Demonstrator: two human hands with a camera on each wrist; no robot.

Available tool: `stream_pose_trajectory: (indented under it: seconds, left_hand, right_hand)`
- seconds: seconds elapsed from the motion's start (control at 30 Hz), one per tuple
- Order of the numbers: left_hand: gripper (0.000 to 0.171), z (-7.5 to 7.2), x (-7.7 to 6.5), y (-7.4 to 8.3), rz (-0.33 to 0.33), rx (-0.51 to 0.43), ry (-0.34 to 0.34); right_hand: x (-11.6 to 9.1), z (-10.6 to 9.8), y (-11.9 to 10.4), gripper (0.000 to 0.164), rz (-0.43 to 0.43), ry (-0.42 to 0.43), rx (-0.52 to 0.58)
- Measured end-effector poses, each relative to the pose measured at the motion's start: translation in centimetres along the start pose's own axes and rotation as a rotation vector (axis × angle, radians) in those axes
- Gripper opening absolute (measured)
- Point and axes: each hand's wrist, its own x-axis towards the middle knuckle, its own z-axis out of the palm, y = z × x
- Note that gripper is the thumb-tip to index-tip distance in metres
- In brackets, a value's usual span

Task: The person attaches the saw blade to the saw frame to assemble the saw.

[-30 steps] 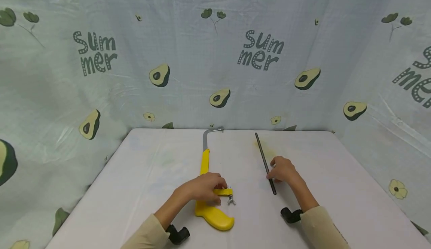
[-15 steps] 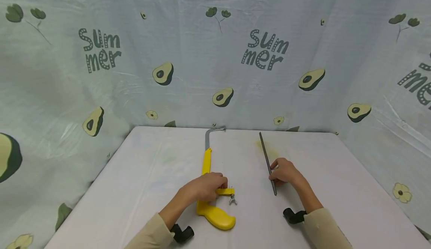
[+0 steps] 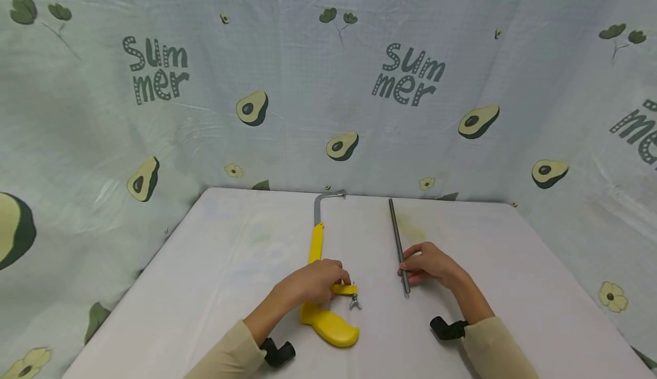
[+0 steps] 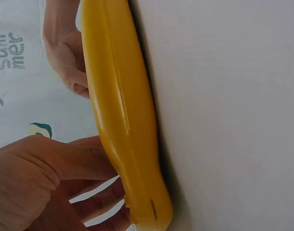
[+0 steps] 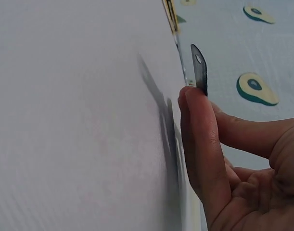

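Note:
A hacksaw frame (image 3: 316,243) with a yellow body, yellow handle (image 3: 335,329) and grey bent front end lies on the table without a blade fitted. My left hand (image 3: 313,283) grips it from above, just ahead of the handle, hiding part of the yellow body. Beside those fingers a short yellow arm carries a wing nut (image 3: 355,302). To the right, my right hand (image 3: 428,263) pinches a thin dark hacksaw blade (image 3: 395,228) near its lower end. In the right wrist view, the blade's tip (image 5: 199,67) with its hole pokes above thumb and fingertips, off the table.
A white table (image 3: 246,225) lies beneath everything. Behind it and at both sides hangs a pale curtain (image 3: 287,71) printed with avocados and lettering. Black wrist cameras (image 3: 279,354) sit under the sleeves, close over the table.
My right hand has brought the blade a little to the left, nearer the hacksaw frame. The left hand's fingers have closed in on the frame, which stays in place.

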Motion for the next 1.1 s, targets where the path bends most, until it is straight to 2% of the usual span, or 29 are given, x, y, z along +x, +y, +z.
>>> stream_pose_trajectory:
  seconds: [0.1, 0.4, 0.57, 0.8, 1.1]
  left_hand:
    - [0.035, -0.1, 0.1, -0.1, 0.011, -0.006, -0.007]
    - [0.027, -0.3, 0.0, -0.1, 0.014, 0.012, -0.008]
    - [0.025, -0.1, -0.1, 0.0, 0.027, 0.034, -0.012]
    - [0.029, -0.3, 0.0, -0.1, -0.001, 0.02, -0.024]
    - [0.03, -0.1, 0.0, 0.1, 0.002, 0.041, -0.021]
  right_hand:
    - [0.3, 0.4, 0.0, 0.049, -0.04, -0.035, 0.016]
    - [1.9, 2.6, -1.0, 0.046, -0.09, -0.041, 0.044]
    - [3.2, 4.0, -1.6, 0.045, -0.066, -0.022, 0.042]
    - [4.7, 5.7, -2.5, 0.046, -0.068, -0.028, 0.072]
    - [5.7, 7.1, -2.2, 0.044, -0.03, -0.057, 0.103]
